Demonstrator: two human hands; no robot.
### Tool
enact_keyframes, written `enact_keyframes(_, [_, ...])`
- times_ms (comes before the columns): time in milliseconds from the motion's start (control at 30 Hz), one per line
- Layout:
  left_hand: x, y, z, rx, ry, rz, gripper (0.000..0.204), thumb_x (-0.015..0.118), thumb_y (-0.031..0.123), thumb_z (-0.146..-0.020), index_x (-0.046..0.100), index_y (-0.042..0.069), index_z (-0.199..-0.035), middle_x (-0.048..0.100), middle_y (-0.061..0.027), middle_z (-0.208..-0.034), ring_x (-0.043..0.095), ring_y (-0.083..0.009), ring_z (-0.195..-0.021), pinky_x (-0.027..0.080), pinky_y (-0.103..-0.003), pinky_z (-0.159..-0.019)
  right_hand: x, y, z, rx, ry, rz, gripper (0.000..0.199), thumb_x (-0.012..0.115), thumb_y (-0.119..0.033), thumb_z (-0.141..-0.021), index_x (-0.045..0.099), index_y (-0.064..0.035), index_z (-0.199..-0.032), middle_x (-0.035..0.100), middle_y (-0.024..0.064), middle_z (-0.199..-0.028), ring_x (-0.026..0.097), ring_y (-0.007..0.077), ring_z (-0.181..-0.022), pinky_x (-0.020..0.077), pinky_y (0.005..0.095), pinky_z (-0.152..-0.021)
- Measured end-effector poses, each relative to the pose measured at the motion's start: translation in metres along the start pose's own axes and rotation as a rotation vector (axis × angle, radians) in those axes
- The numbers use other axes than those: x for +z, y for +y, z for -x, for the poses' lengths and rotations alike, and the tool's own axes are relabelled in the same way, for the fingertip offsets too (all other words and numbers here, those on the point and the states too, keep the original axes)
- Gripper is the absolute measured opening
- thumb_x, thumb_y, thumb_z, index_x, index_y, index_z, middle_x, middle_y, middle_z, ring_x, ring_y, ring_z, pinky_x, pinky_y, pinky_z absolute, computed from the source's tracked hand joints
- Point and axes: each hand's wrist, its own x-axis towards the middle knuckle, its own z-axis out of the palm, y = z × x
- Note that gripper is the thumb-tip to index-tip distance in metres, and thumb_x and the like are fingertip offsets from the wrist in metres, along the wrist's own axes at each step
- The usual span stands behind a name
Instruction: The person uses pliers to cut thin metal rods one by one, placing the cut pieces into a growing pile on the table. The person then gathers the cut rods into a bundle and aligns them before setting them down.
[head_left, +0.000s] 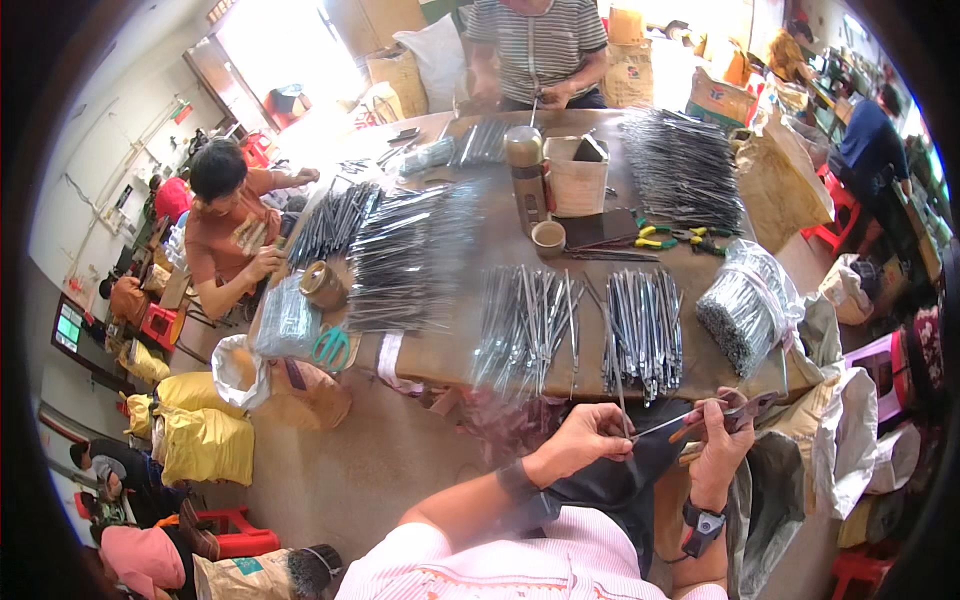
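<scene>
Plainly, left fingers (610,444) pinching slim rod (660,427), printed sack (628,84) beyond

Ahead of where I grip and a little to the left, I see a flask (528,190), a white bucket (578,190) just right of it and a cup (548,238) near its foot. Farther off is a person in stripes (540,50). Out to my left are teal scissors (328,349) and, farther away, yellow sacks (207,440). Well to my right is a pink stool (875,365).
</scene>
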Motion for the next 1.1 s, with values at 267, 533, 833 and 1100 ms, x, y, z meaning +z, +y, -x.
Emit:
enact_keyframes(267, [0.011,0.008,0.008,-0.071,-0.143,-0.158,0.029,0.065,-0.006,-0.083,0.066,0.001,-0.112,0.066,-0.0025,-0.086,0.066,-0.0097,-0.077,0.056,-0.023,-0.067,-0.007,0.008,0.008,0.218,-0.106,0.003,0.015,0.068,-0.001,-0.086,0.057,-0.0002,-0.096,0.063,0.0098,-0.076,0.065,0.0204,-0.064,0.0557,0.0317,-0.06])
enact_keyframes(533, [0.016,0.018,0.01,-0.089,-0.181,-0.213,0.029,0.065,-0.001,-0.086,0.064,-0.003,-0.115,0.066,-0.0059,-0.09,0.067,-0.0124,-0.081,0.058,-0.025,-0.069,-0.012,-0.003,-0.003,0.49,-0.2,-0.084,0.016,0.071,-0.01,-0.086,0.06,-0.0002,-0.095,0.065,0.0104,-0.085,0.065,0.0196,-0.069,0.0556,0.0315,-0.059])
enact_keyframes(833, [0.032,0.026,0.008,-0.176,-0.186,-0.041,0.023,0.054,0.012,-0.1,0.053,0.0,-0.119,0.059,-0.0077,-0.105,0.064,-0.0168,-0.093,0.052,-0.031,-0.085,-0.021,0.007,0.001,0.472,-0.209,-0.179,0.015,0.075,-0.008,-0.085,0.063,-0.0021,-0.093,0.067,0.0086,-0.08,0.067,0.0185,-0.065,0.0548,0.0286,-0.062])
enact_keyframes(1100, [0.031,0.024,-0.004,-0.347,-0.131,0.111,0.03,0.054,0.031,-0.102,0.063,0.003,-0.094,0.063,-0.0038,-0.082,0.06,-0.0122,-0.077,0.047,-0.026,-0.068,-0.016,0.0,0.011,0.364,-0.248,-0.026,0.012,0.075,-0.005,-0.085,0.065,-0.0023,-0.089,0.068,0.0055,-0.076,0.066,0.0141,-0.066,0.054,0.0264,-0.061])
